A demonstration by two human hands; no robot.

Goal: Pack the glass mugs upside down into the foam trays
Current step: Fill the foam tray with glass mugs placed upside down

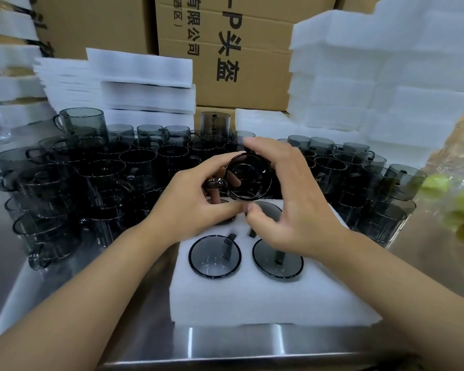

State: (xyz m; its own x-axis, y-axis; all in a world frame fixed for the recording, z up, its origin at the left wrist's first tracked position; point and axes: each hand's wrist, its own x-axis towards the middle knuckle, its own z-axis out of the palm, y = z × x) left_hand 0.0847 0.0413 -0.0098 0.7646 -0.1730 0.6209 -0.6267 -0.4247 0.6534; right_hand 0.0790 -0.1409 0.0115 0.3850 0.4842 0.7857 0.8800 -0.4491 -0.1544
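A: Right, largest first. Steel table (65, 303) runs across the whole frame. Cartons (225, 49) w/ printed characters stand at the back.

B: Foam?

A: Foam stacks (386, 76) back right, more back left, all white. One foam tray (252, 298) sits at the near edge, centre, directly under both hands.

B: Loose stock?

A: Mugs (91, 178) – smoked glass, dozens, packed rim-up in rows behind and on both sides of the tray. A few stand stacked higher at the back. Clear bag (456, 199) w/ yellow contents at far right; contents not identifiable.

B: Tray contents?

A: Near row: left packed mug (214, 257) and right packed mug (277, 259), both base-up, seated in their holes, handles in the slots. Two dark round shapes in the row behind, mostly hidden by the hands; cannot tell more.

B: Item in hand?

A: Held mug (248, 178), above the tray's far part, not touching foam. Round face turned toward the camera; handle points to the left.

B: Hands?

A: Left hand (190, 199) closed on the handle side, thumb and fingers pinching it. Right hand (292, 194) curved over the mug's right side, fingers on top, thumb below. Both grip the same mug. Forearms bare.
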